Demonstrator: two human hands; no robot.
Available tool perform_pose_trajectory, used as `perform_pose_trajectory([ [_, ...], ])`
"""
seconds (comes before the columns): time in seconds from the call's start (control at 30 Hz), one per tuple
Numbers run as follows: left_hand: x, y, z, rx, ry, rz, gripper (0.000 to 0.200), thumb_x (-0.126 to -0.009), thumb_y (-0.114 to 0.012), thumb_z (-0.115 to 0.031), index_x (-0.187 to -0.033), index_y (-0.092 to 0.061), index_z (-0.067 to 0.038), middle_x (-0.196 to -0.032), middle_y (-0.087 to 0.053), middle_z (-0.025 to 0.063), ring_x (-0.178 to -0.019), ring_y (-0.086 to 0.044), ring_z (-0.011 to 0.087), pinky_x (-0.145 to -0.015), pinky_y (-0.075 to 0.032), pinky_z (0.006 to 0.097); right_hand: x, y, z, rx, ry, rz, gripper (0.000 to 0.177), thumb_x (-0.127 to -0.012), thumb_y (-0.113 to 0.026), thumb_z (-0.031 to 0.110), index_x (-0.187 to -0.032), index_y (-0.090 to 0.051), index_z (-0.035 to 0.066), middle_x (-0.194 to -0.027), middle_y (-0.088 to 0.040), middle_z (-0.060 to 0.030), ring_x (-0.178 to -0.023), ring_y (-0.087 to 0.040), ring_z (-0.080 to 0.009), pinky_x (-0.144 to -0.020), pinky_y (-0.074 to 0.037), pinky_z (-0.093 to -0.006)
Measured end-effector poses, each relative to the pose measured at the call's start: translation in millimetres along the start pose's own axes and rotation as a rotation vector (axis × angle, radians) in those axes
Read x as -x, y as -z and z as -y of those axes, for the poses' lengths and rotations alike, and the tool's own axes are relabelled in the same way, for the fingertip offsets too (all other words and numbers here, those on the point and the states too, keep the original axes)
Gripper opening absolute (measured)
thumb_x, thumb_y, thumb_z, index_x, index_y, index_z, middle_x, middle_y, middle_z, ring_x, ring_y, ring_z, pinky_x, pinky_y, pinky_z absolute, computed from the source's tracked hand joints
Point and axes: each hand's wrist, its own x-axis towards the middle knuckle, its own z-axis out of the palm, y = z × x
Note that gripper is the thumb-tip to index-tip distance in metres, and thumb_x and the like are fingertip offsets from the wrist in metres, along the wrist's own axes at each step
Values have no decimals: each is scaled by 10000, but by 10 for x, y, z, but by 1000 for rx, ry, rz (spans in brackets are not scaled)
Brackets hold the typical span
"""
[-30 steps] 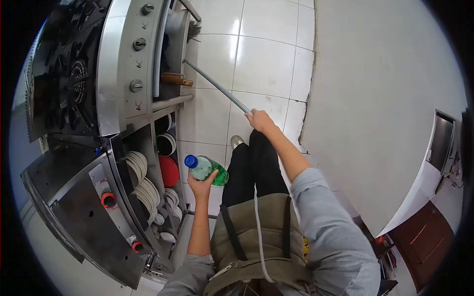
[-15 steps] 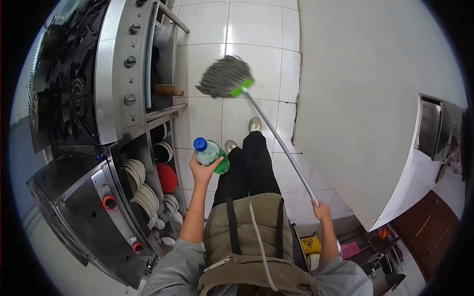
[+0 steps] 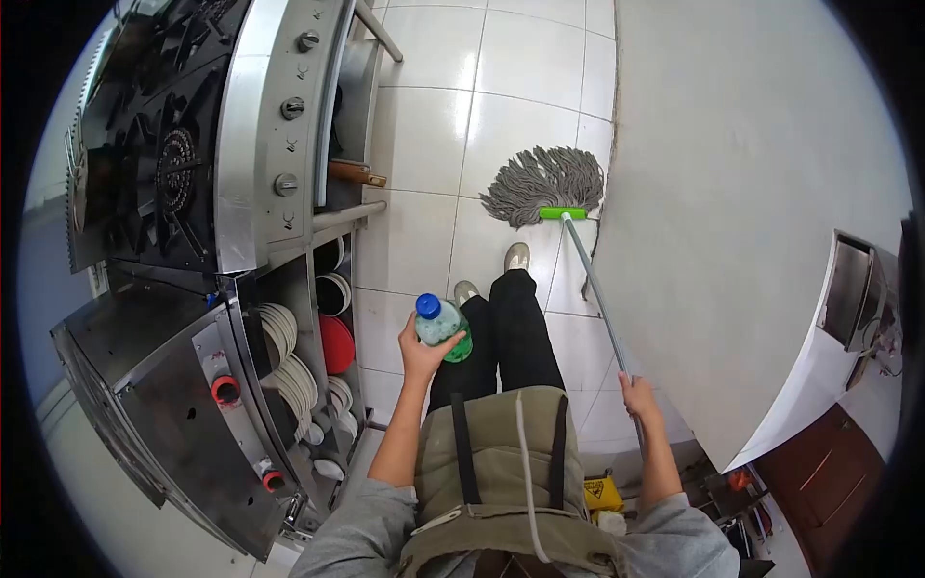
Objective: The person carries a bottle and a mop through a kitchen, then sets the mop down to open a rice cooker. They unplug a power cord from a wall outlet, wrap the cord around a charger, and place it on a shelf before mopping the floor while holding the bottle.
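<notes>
Wrapped round a clear plastic bottle [image 3: 440,328] with a blue cap and green liquid is my left hand [image 3: 424,354], held in front of my legs. My right hand [image 3: 637,397] grips the grey handle of a mop [image 3: 596,279] at my right side. The handle slants forward to a green clamp, and the grey string mop head [image 3: 544,183] lies fanned on the white tiled floor [image 3: 424,241], close to the wall on the right.
A steel gas stove [image 3: 241,144] with knobs runs along the left. Below and nearer stand shelves with stacked plates [image 3: 291,385] and a red dish [image 3: 336,344]. The white wall [image 3: 723,193] bounds the right side. A yellow sign [image 3: 603,493] is low behind my right arm.
The mop head has swung right across the tiles towards the wall, and its strings have spread out. My left hand still holds the bottle; the view has shifted.
</notes>
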Motion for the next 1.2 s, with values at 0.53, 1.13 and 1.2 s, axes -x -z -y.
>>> perform_pose_trajectory([
  [0.53,227,591,389,72,47,-320,524,-555,-824,-74,-976,-527,22,-889,-597,93,-794,-595,181,-736,-484,307,-621,-934,2737,413,685,-160,388,-847,-524,367,-858,-589,-15,-823,-616,-225,-801,-608,-381,-710,-490,-445],
  [1.13,19,225,-80,-32,-83,-145,470,-549,-834,-115,-910,-555,-1,-819,-621,73,-749,-608,166,-712,-492,300,-580,-392,-175,271,96,-160,649,-830,-424,547,-910,-617,-68,-935,-586,-294,-941,-549,-431,-836,-429,-471],
  [1.2,-6,174,-66,-32,-97,-120,470,-549,-834,-116,-910,-555,-2,-816,-621,73,-748,-608,165,-712,-492,300,-354,-405,-610,224,43,-196,655,-828,-444,542,-908,-608,-88,-883,-591,-296,-873,-572,-424,-774,-452,-464],
])
